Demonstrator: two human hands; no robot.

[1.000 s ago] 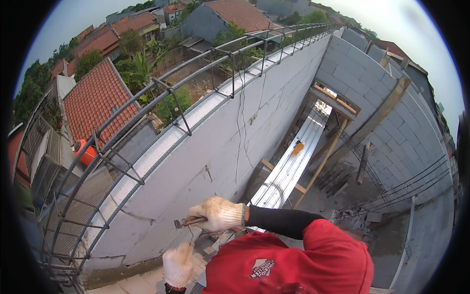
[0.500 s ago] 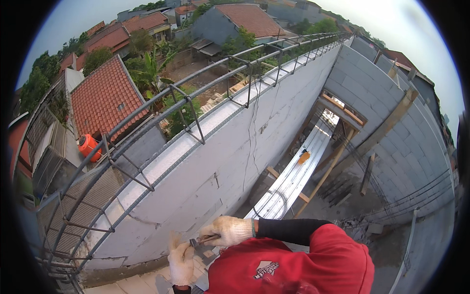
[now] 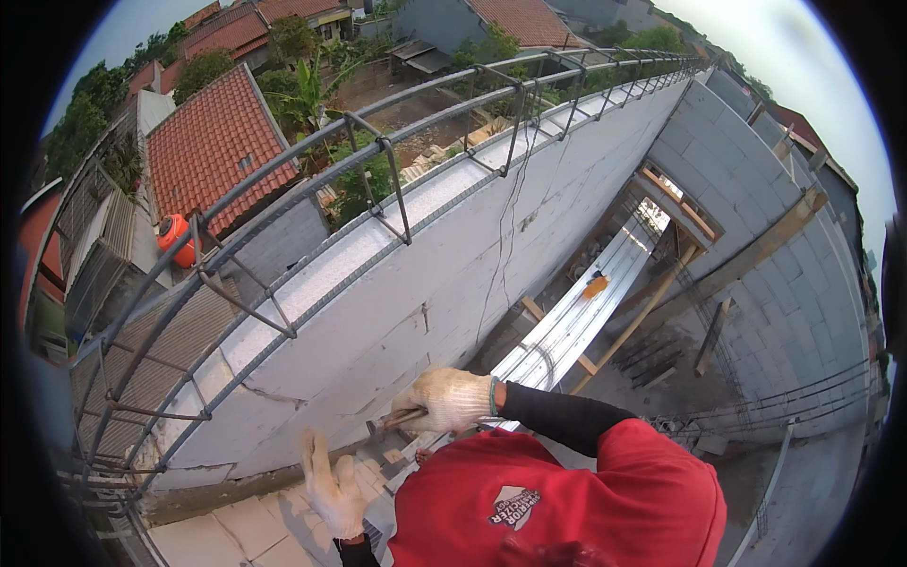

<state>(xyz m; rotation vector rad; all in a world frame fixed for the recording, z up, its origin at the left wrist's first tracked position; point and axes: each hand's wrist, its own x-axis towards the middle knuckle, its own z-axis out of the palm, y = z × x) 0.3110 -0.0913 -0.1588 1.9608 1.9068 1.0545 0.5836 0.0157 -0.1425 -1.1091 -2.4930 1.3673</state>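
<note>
My left hand (image 3: pixel 333 491) in a cream knit glove is raised with its fingers apart, low in the view over the pale tiled surface (image 3: pixel 246 524). To its upper right, my right hand (image 3: pixel 442 399), gloved too, with a black sleeve, grips a dark metal tool (image 3: pixel 397 421) that looks like pincers. Above both hands runs the pale block wall (image 3: pixel 397 274), its top carrying a long cage of ribbed steel bars (image 3: pixel 213 260) with square stirrups. My red shirt fills the lower middle.
Below to the right, a long metal sheet (image 3: pixel 557 331) bears an orange object (image 3: pixel 595 285), beside wooden props (image 3: pixel 652 312). A second block wall (image 3: pixel 784 331) has thin bars along it. Roofs, trees and an orange tank (image 3: pixel 177 239) lie outside.
My left hand has gone from pinching near the tool to spread fingers farther left. My right hand dipped, then rose with the tool. The view has shifted slightly.
</note>
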